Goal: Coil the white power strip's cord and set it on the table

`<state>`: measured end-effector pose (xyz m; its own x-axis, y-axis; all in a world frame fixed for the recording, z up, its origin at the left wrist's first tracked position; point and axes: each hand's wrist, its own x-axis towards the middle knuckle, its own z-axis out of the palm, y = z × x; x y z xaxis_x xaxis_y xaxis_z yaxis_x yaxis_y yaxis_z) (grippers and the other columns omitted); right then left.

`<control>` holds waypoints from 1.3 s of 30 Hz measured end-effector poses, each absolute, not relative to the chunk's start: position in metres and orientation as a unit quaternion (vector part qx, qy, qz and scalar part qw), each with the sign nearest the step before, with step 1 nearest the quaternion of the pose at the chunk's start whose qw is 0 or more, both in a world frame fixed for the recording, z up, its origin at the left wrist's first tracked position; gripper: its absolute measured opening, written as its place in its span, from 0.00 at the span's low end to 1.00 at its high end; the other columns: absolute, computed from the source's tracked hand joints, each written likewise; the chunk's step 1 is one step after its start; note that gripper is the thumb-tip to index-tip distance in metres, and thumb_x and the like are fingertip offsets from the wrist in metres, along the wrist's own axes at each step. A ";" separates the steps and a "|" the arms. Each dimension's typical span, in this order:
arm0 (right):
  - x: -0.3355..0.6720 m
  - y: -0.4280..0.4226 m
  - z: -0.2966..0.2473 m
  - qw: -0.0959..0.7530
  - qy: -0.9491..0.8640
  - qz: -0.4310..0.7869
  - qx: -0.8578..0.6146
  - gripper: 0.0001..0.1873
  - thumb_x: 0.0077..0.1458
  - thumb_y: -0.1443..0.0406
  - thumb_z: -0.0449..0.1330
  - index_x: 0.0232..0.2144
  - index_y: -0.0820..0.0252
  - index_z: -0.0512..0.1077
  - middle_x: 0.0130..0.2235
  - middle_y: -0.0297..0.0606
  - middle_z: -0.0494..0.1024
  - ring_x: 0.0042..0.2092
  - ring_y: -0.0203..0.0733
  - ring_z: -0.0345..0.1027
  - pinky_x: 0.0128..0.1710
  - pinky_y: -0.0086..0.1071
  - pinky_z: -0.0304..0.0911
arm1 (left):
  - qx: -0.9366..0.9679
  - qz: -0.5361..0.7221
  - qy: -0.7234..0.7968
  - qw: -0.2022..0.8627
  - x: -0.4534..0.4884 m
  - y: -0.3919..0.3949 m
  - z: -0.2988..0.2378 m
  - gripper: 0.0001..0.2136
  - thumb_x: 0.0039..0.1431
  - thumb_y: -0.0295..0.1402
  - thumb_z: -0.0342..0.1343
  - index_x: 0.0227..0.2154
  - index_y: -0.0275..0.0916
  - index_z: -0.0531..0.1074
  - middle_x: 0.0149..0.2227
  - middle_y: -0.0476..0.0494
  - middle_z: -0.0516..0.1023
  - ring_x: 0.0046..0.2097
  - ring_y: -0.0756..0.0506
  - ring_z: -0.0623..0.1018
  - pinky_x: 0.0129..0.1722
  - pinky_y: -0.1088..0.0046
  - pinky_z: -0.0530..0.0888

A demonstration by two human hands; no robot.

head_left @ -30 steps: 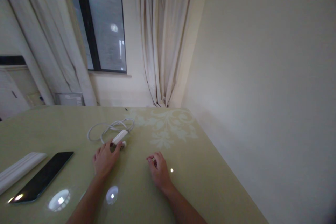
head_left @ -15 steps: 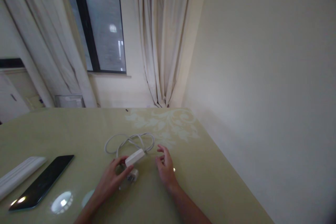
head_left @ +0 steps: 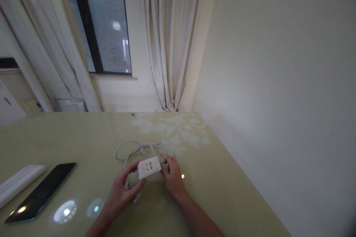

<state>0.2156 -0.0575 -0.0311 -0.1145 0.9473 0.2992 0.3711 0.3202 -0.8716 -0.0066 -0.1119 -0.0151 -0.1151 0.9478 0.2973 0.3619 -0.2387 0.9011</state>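
Note:
A white power strip (head_left: 149, 167) is tilted so its socket face shows toward me. My left hand (head_left: 121, 190) grips its left end between thumb and fingers. At its right end, my right hand (head_left: 171, 176) has its fingers closed around the spot where the cable meets the strip. The grey-white cable (head_left: 129, 142) lies in loose loops on the table behind the strip. Part of a plug (head_left: 135, 198) shows below my left hand, mostly hidden by the fingers.
A black tablet-like slab (head_left: 41, 192) and a long white object (head_left: 20, 183) lie on the glossy greenish table (head_left: 91, 137) at the left. A small dark piece (head_left: 132, 114) rests near the far edge. A wall (head_left: 264, 100) stands along the right side.
The power strip has turned so its sockets face me and has shifted slightly right. My right hand has moved in from beside it and closed at its cable end.

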 end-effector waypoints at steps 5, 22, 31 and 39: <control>0.220 -0.060 -0.032 0.484 -0.684 0.259 -0.481 0.24 0.70 0.48 0.56 0.53 0.54 0.81 0.45 0.42 0.71 0.49 0.48 0.68 0.52 0.39 0.65 | 0.568 0.557 0.527 0.299 0.014 -0.116 -0.005 0.31 0.56 0.47 0.69 0.62 0.44 0.74 0.59 0.37 0.81 0.54 0.36 0.82 0.54 0.59 0.79; 0.221 -0.052 -0.026 0.508 -0.636 0.319 -0.485 0.33 0.67 0.41 0.53 0.22 0.58 0.70 0.31 0.36 0.68 0.37 0.43 0.65 0.40 0.35 0.60 | 0.281 0.615 0.518 0.524 0.081 -0.093 0.008 0.32 0.37 0.56 0.76 0.38 0.36 0.80 0.28 0.50 0.76 0.29 0.49 0.72 0.30 0.74 0.69; 0.220 -0.052 -0.024 0.503 -0.635 0.376 -0.449 0.31 0.59 0.47 0.64 0.14 0.57 0.60 0.27 0.31 0.61 0.31 0.37 0.59 0.32 0.32 0.56 | 0.153 0.742 0.444 0.479 0.068 -0.089 0.000 0.30 0.33 0.54 0.78 0.34 0.38 0.78 0.26 0.56 0.68 0.28 0.53 0.66 0.27 0.80 0.66; 0.215 -0.063 -0.023 0.464 -0.680 0.377 -0.424 0.23 0.57 0.55 0.67 0.17 0.59 0.68 0.32 0.33 0.66 0.33 0.36 0.63 0.33 0.31 0.58 | 0.379 0.644 0.617 0.248 0.056 -0.100 0.004 0.23 0.63 0.58 0.55 0.37 0.42 0.75 0.31 0.46 0.77 0.35 0.42 0.75 0.33 0.68 0.70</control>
